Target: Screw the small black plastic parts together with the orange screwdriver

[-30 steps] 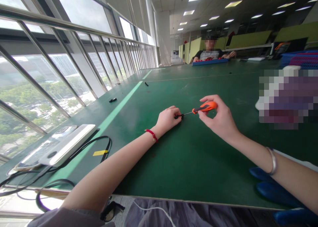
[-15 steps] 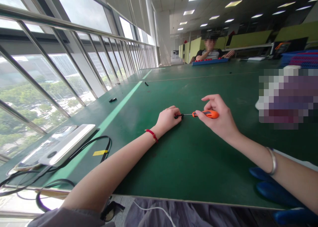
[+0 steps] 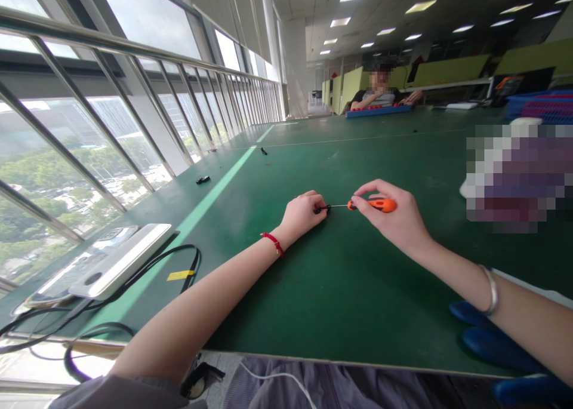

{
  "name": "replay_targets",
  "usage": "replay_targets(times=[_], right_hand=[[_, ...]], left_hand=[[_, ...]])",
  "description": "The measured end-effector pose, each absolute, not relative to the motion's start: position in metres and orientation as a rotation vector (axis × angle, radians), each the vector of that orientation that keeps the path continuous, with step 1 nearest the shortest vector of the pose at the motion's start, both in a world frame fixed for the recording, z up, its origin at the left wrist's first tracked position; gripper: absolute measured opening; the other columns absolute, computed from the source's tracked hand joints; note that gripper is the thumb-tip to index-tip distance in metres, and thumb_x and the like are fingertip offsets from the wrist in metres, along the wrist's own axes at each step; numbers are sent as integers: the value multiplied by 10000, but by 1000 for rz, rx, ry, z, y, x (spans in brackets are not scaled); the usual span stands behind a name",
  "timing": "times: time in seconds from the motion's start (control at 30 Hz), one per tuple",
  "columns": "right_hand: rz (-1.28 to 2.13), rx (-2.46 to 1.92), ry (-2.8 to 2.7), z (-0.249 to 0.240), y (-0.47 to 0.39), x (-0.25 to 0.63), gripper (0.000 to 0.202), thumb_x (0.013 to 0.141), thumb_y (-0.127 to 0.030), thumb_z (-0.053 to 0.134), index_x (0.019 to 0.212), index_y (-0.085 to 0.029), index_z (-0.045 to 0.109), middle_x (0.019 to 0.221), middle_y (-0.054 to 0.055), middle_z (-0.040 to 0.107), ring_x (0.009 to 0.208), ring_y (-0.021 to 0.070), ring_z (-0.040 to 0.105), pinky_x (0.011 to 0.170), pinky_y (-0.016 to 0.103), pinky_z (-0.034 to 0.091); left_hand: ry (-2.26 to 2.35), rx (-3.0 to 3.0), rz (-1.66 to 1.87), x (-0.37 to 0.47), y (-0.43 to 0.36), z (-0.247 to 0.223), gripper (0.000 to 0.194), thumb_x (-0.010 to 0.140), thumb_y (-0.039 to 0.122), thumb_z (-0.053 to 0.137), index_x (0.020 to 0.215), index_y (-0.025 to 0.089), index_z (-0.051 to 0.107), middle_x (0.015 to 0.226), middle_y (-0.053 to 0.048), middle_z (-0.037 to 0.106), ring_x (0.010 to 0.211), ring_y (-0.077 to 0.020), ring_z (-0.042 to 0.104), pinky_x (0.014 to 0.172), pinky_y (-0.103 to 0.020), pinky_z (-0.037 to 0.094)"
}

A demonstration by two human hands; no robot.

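My left hand (image 3: 304, 211) rests on the green table (image 3: 349, 301), its fingers closed round a small black part (image 3: 321, 209). Most of that part is hidden by the fingers, so its kind is unclear. My right hand (image 3: 394, 215) grips a screwdriver (image 3: 382, 205) with an orange and dark grey handle. Thumb and index finger meet near the front of the handle. The thin metal shaft lies level and points left, its tip at the black part.
Two small black pieces (image 3: 203, 180) lie at the left. A white power bank (image 3: 123, 260) with black cables sits near the left edge, beside the metal railing. Blue glove fingers (image 3: 492, 337) show under my right forearm. Across the table, a person sits behind a blue tray (image 3: 378, 111).
My right hand's raised index finger has come down onto the front of the screwdriver handle, and the handle looks turned. My left hand and the black part stay put.
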State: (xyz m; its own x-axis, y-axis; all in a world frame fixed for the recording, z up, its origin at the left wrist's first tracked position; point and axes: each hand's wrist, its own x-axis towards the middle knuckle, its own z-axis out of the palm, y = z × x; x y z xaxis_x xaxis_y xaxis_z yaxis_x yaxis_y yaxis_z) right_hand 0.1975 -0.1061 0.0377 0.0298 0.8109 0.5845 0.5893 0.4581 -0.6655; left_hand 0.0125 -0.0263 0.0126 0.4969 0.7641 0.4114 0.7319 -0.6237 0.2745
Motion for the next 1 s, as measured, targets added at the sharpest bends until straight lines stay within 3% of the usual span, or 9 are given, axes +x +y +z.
replay_targets(times=[0.07,0.23,0.37,0.47,0.63,0.83,0.9,1.0], right_hand=[[212,-1181,-1640,38,-106,197,156,785,-351,614,864,-222,574,791,30,624,677,174,599,604,294,467],[169,-1126,-1606,38,-105,197,399,714,-277,668,1069,-224,495,736,-10,559,665,170,584,635,299,485],[277,-1224,-1671,39,-107,197,224,772,-391,627,906,-230,549,597,-29,527,532,155,541,530,285,437],[205,-1177,-1659,38,-108,196,158,779,-336,616,886,-236,558,661,-8,568,591,164,573,573,291,455],[155,-1102,-1616,37,-104,197,387,723,-275,660,1070,-228,495,759,-8,566,691,172,593,675,310,487],[292,-1217,-1658,39,-106,197,178,784,-385,617,842,-223,573,720,17,613,639,179,600,597,310,473],[187,-1181,-1643,39,-106,196,164,772,-333,623,885,-226,571,766,24,622,674,184,599,650,330,481],[80,-1113,-1601,38,-105,196,327,730,-274,647,1031,-228,528,840,26,607,763,191,602,738,344,486]], left_hand=[[1328,2662,779,12,-26,13,147,785,245,541,800,188,676,891,-20,654,756,-151,610,650,-246,466],[1319,2657,780,12,-27,13,145,787,252,542,798,190,672,891,-20,651,761,-151,609,643,-245,460],[1322,2655,785,12,-27,13,140,783,249,544,792,190,670,893,-19,652,763,-153,611,643,-247,460],[1330,2653,779,12,-27,14,142,784,247,542,794,192,672,894,-17,654,765,-154,614,648,-251,465],[1339,2649,771,12,-28,14,150,786,256,540,802,190,674,903,-22,657,779,-156,616,651,-249,465],[1324,2661,777,12,-27,13,145,783,245,535,790,190,670,897,-21,656,765,-153,613,641,-249,463],[1333,2657,766,12,-27,14,147,783,246,533,795,193,670,901,-23,656,769,-155,616,647,-250,466],[1341,2647,747,12,-28,15,151,785,252,531,805,194,669,910,-27,655,776,-157,619,658,-253,471]])
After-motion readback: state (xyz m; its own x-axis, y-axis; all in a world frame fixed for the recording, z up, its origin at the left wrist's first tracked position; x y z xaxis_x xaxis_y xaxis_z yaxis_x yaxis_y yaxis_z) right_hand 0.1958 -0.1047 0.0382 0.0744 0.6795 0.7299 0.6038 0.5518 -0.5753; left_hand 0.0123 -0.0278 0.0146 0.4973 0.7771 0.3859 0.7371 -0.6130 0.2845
